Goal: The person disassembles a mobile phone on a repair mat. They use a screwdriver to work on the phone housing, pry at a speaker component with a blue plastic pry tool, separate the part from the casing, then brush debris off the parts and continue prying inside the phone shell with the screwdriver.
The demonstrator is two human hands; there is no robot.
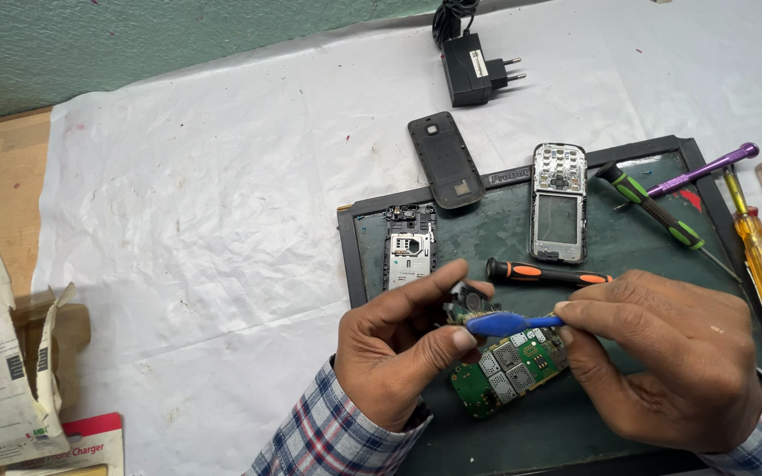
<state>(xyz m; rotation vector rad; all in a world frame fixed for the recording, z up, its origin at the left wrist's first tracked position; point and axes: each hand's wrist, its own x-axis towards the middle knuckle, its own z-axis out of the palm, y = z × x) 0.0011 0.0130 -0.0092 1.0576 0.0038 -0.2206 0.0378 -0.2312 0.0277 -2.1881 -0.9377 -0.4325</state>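
Brushing a circuit board over the work tray

Left hand [396,353] pinches the green circuit board [504,370]; right hand [663,357] grips a blue brush [503,323], bristles seemingly touching it, above the dark tray [350,256].

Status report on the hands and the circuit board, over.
Left hand grips green circuit board. Right hand holds blue brush on its top end. Black-and-orange screwdriver lies just behind, clear.
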